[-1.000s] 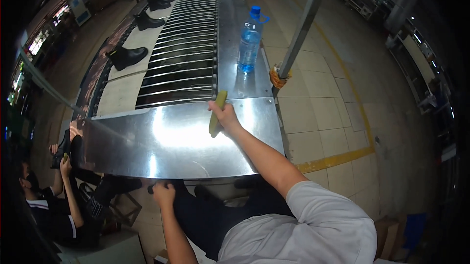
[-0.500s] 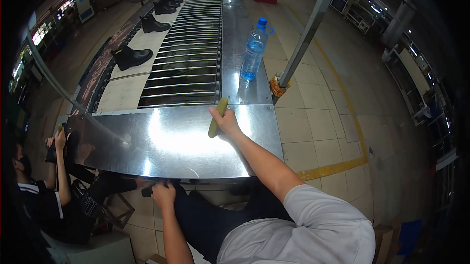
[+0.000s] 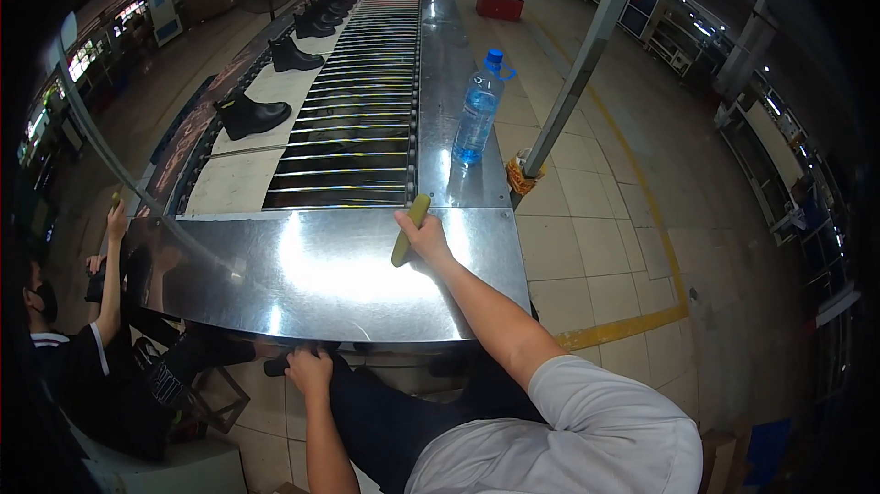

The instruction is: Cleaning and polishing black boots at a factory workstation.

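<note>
My right hand (image 3: 425,237) is closed around an olive-green, long, round-ended object (image 3: 412,228). It holds this over the bright metal tabletop (image 3: 229,256), close to the conveyor's near end; whether the object touches the metal I cannot tell. Below the table's near edge, by my dark trousers, my left hand (image 3: 310,369) is closed with its fingers curled. A black rounded thing (image 3: 276,367) shows beside those fingers, mostly hidden, and its kind cannot be made out.
Black ankle boots (image 3: 251,116) stand in a row on the pale belt (image 3: 234,184), left of the metal rollers (image 3: 344,159). A blue-capped water bottle (image 3: 478,111) stands on the right metal ledge. Beside it rises a metal post (image 3: 579,72). A masked co-worker (image 3: 69,356) sits at the left.
The whole view has shifted slightly. At the left, the co-worker's raised hand has moved up, holding a small greenish thing. My hands keep nearly the same places and grips.
</note>
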Demonstrator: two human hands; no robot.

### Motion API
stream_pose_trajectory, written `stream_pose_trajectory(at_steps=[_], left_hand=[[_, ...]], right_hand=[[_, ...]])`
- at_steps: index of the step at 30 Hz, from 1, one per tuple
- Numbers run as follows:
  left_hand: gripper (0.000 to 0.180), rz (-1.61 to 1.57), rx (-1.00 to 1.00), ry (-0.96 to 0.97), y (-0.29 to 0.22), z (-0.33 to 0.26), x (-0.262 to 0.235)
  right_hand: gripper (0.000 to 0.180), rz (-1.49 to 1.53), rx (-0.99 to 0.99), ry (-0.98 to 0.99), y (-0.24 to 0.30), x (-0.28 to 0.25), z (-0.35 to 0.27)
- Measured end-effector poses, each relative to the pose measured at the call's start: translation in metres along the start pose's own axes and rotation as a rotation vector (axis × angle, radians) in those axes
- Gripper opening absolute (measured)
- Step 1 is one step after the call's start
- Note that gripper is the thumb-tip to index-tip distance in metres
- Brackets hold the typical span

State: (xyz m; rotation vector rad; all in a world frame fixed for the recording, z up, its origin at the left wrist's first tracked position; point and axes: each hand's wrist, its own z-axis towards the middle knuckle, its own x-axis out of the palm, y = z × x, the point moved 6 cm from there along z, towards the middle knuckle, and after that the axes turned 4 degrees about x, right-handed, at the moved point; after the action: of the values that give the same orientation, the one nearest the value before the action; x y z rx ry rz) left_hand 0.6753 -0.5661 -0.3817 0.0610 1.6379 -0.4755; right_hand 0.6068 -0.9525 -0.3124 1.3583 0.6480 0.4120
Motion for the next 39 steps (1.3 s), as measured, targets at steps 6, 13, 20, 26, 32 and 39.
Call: stream_pose_trajectory(at_steps=[6,13,20,26,32,39], left_hand=[[0.032,-0.006,0.018,-0.015,-0.003,0.0,-0.003],[0.033,0.007,0.005,-0.019,0.003,0.004,0.002],[0.031,-0.047,-0.024,-0.004,0.012,0.004,-0.001],[0.031,-0.087,-0.007,-0.048,-0.002,0.001,-0.005],[0.032,-0.087,-0.044,-0.043,0.006,0.0,-0.005],[0.031,-0.071,-0.035,-0.046,0.0,0.004,0.0]], right_hand=[[0.048,0.021,-0.042,-0.037,0.005,-0.001,-0.001],[0.049,0.011,-0.019,-0.025,0.007,-0.003,-0.008],[0.039,0.173,0.042,-0.035,-0.003,0.009,-0.009],[0.04,0.014,-0.069,-0.087,0.004,-0.009,-0.007],[0.046,0.021,-0.036,-0.053,0.001,-0.005,-0.008],[0.047,0.052,-0.027,-0.028,0.001,-0.006,-0.005]])
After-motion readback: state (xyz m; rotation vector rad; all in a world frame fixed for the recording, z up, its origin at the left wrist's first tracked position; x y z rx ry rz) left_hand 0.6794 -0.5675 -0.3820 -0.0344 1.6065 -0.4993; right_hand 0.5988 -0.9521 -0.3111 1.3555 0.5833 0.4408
